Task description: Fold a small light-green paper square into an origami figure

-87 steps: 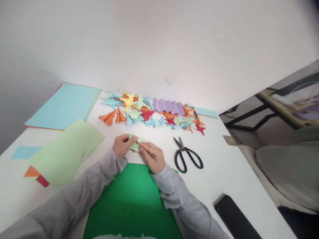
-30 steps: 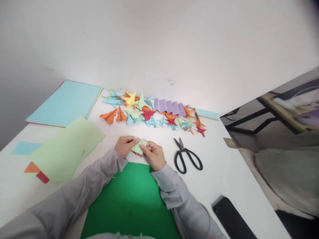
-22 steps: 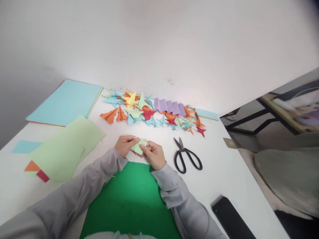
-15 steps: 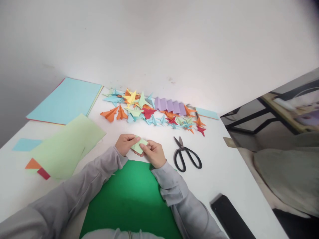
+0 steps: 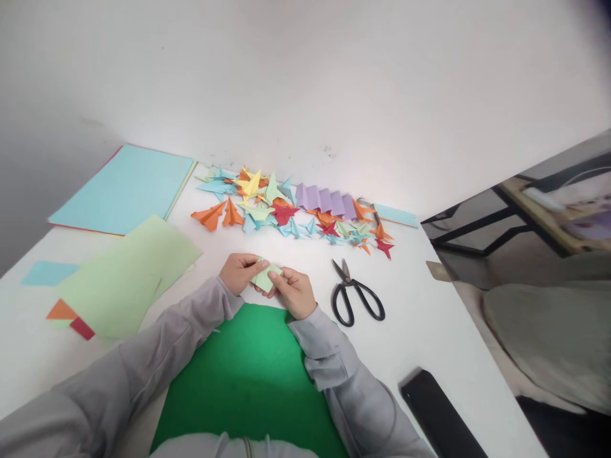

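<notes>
Between both hands is a small folded piece of light green paper (image 5: 265,280), held just above the far edge of a green sheet (image 5: 248,375). My left hand (image 5: 237,273) pinches its left side, thumb on top. My right hand (image 5: 296,292) grips the right side, with the thumb pressed on the paper's face and the fingers partly hidden beneath. To the right of my right hand lie scissors (image 5: 350,287) with black handles, their blades apart.
Along the wall lie many folded paper figures (image 5: 284,213) and a pleated purple strip (image 5: 324,201). At left are a stack of coloured sheets (image 5: 126,191), light green paper (image 5: 109,280) and small scraps (image 5: 50,273). A black case-like object (image 5: 442,413) lies at front right.
Both hands keep hold of the green paper, its tilt and their grip almost the same. The whole view has shifted very slightly.
</notes>
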### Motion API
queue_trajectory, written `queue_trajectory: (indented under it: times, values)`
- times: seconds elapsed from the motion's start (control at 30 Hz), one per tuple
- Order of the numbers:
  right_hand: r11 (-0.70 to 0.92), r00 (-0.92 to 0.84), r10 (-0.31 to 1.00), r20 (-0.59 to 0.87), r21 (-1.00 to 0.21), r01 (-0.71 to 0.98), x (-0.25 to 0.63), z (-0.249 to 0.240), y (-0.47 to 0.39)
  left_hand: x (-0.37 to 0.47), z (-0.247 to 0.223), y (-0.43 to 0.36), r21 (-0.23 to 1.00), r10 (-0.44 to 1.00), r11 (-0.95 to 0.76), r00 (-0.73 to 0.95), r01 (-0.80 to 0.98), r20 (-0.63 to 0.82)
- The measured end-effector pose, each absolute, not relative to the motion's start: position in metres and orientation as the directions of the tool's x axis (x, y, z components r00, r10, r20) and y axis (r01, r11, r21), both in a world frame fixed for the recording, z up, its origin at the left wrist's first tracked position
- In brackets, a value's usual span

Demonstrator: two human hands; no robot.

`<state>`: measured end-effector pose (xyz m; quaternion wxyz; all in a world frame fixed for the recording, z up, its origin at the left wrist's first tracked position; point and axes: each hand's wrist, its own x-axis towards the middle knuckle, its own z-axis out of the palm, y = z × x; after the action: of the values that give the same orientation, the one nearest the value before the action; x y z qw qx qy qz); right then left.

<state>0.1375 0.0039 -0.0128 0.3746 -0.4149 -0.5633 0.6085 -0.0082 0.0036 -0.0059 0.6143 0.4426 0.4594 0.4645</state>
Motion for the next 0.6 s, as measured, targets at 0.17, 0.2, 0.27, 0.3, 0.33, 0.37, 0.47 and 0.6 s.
queue_trajectory:
  times: [0.17,0.2,0.27,0.3,0.33,0.37,0.47,0.6]
  values:
    - [-0.062,-0.378,0.923,-0.072,-0.997,0.040,0.1378,-0.0122,0.0036,-0.0067,-0.0037,0.0033,0.973,0.979,0.175,0.128,-0.149,-0.157]
    - [-0.057,-0.378,0.923,-0.070,-0.997,0.044,0.1379,-0.0124,0.0035,-0.0066,-0.0037,0.0032,0.973,0.979,0.176,0.128,-0.150,-0.157]
    - [-0.047,-0.380,0.923,-0.063,-0.998,0.051,0.1383,-0.0130,0.0035,-0.0067,-0.0039,0.0030,0.972,0.979,0.176,0.130,-0.157,-0.156]
    - [-0.041,-0.381,0.923,-0.058,-0.998,0.053,0.1385,-0.0135,0.0034,-0.0068,-0.0041,0.0030,0.971,0.979,0.177,0.132,-0.163,-0.156]
    - [-0.037,-0.380,0.923,-0.055,-0.998,0.055,0.1387,-0.0140,0.0034,-0.0069,-0.0042,0.0030,0.970,0.978,0.178,0.136,-0.169,-0.156]
    - [-0.035,-0.378,0.924,-0.054,-0.998,0.058,0.1389,-0.0144,0.0033,-0.0070,-0.0043,0.0029,0.969,0.978,0.178,0.137,-0.173,-0.155]
    - [-0.034,-0.372,0.927,-0.054,-0.998,0.060,0.1394,-0.0148,0.0029,-0.0072,-0.0040,0.0029,0.970,0.979,0.167,0.143,-0.175,-0.143]
    - [-0.025,-0.388,0.921,-0.039,-0.999,0.041,0.1397,-0.0137,0.0023,-0.0071,-0.0034,0.0026,0.970,0.979,0.165,0.148,-0.178,-0.139]
